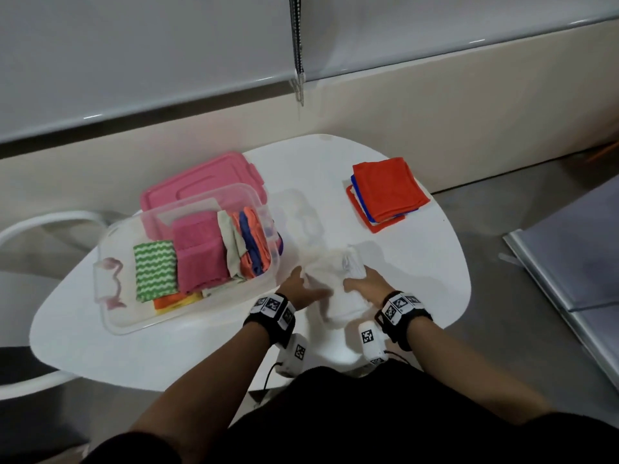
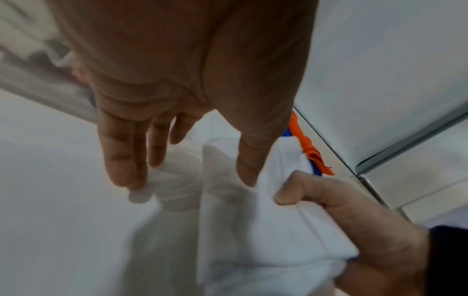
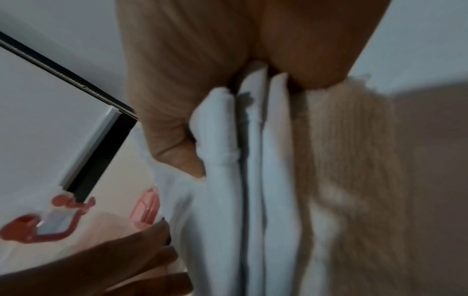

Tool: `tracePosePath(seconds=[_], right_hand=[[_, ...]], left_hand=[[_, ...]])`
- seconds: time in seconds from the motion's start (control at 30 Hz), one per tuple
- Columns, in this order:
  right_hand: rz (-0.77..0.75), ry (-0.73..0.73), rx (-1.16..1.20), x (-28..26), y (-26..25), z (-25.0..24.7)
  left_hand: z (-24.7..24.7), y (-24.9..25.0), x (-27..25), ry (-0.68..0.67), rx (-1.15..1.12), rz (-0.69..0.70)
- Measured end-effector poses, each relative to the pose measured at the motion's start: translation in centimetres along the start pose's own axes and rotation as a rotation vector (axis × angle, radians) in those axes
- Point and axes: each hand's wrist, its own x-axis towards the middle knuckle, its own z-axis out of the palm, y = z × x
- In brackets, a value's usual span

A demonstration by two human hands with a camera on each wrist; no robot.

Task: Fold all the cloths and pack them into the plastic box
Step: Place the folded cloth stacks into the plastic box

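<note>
White table (image 1: 418,262) before a pale wall. Plastic box (image 1: 110,309) at the left edge, lid (image 1: 201,182) behind it: several folded cloths already packed. Stack of orange and blue cloths (image 1: 385,192) near the far right edge, not yet packed. White cloth (image 1: 335,279) at the near edge, part folded, gripped in layers by the right hand (image 1: 365,284); left hand (image 1: 301,286) laid on it, fingers straight, holding nothing

A white table (image 1: 418,262) – behind it a blind's bead chain (image 1: 298,48).
</note>
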Motion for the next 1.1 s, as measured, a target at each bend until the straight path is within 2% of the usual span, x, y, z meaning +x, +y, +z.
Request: tracePosePath(seconds=[0.07,0.13,0.27,0.33,0.4,0.5,0.57,0.7,0.8,0.9,1.0,1.1], right_hand=[[-0.049,-0.085,0.045,-1.5,-2.2,-1.1],[-0.135,-0.132,0.073,-2.6,-4.9,-2.1],[-0.313,-0.204,-0.021,-4.5,-11.5,-2.5],[-0.41,-0.259,-0.173,-5.5,-15.4,-1.6],[-0.504,-0.296,-0.334,-6.5,-19.3,0.7],[-0.695,-0.287,-0.709,-7.2,-23.7,5.2],[-0.774,-0.272,-0.945,-7.3,-25.5,8.4],[-0.903,-0.317,-1.287,-6.9,-26.2,14.3],[-0.892,-0.388,-1.469,-6.4,-24.9,17.3],[-0.784,-0.477,-1.612,-6.1,-23.1,18.8],[-0.691,-0.499,-1.597,-5.9,-23.0,19.3],[-0.638,-0.513,-1.58,-5.8,-23.4,20.1]], left_hand=[[0.3,-0.8,1.9,0.022,-0.084,0.145],[-0.4,0.1,1.6,0.035,-0.171,0.26],[-5.8,3.9,-3.9,0.082,-0.536,0.355],[-9.7,4.4,-5.9,0.095,-0.569,0.45],[-14.0,3.8,-7.7,0.089,-0.489,0.509],[-19.8,1.0,-9.2,0.067,-0.255,0.481],[-22.2,-1.4,-9.7,0.102,-0.067,0.423],[-24.4,-5.4,-9.7,0.143,0.124,0.347],[-24.8,-7.1,-9.2,0.0,0.331,0.339],[-24.7,-8.0,-8.1,-0.118,0.626,0.306],[-25.7,-8.4,-7.1,-0.091,0.669,0.323],[-26.2,-8.4,-4.8,0.034,0.694,0.525]])
